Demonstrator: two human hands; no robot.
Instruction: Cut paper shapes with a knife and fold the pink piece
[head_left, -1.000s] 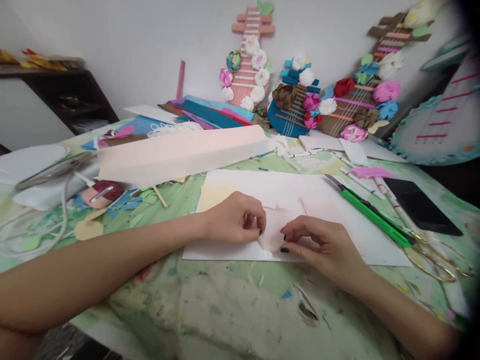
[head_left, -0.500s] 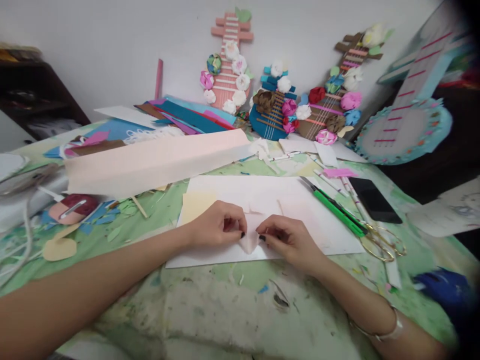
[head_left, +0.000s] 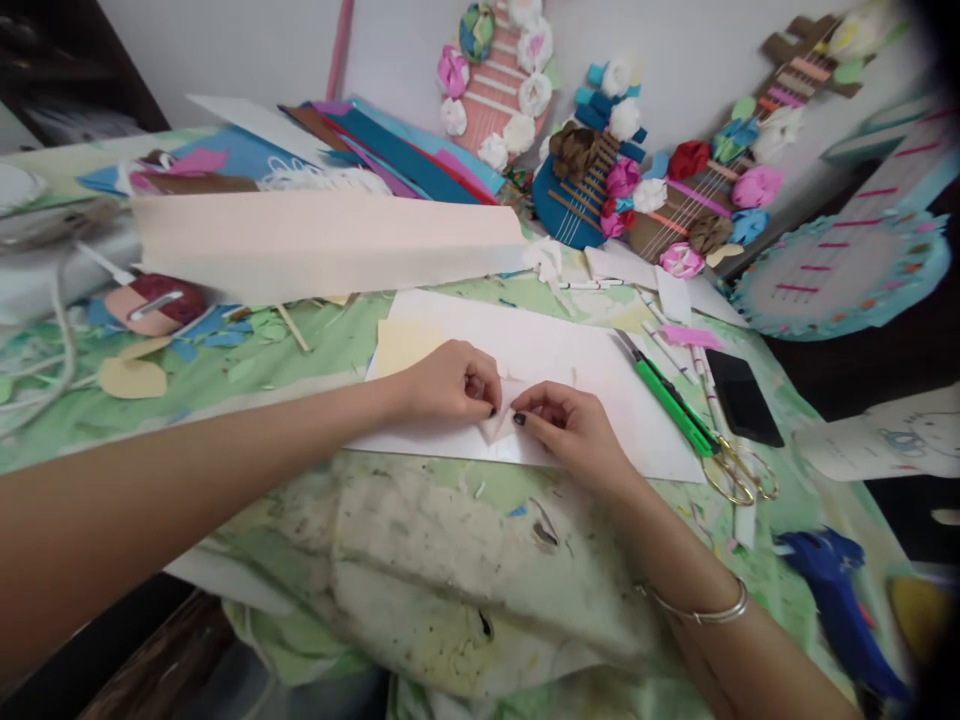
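Note:
A small pale pink piece of folded paper [head_left: 495, 428] comes to a point over the white sheet [head_left: 600, 350]. My left hand [head_left: 457, 382] pinches its left side between thumb and fingertips. From the other side my right hand [head_left: 566, 415] pinches the right edge, thumb and index finger pressed together. The fingertips of both hands are close to each other, a small gap apart. A pale yellow paper [head_left: 405, 345] lies partly under the white sheet's left area, beside my left hand. To the right of my right hand rests a green utility knife [head_left: 671, 400].
Gold-handled scissors [head_left: 739, 470] and a black phone [head_left: 742, 397] lie at the right. A blue glue gun [head_left: 832, 600] is at the lower right. Behind stretch a long peach paper sheet [head_left: 322, 235] and paper-flower-decorated cardboard instruments [head_left: 577, 205] against the wall. Paper scraps litter the green tablecloth [head_left: 247, 400].
The view has tilted down, so the table's front edge now shows. Both hands remain pinched on the paper, whose folded point looks more sharply creased.

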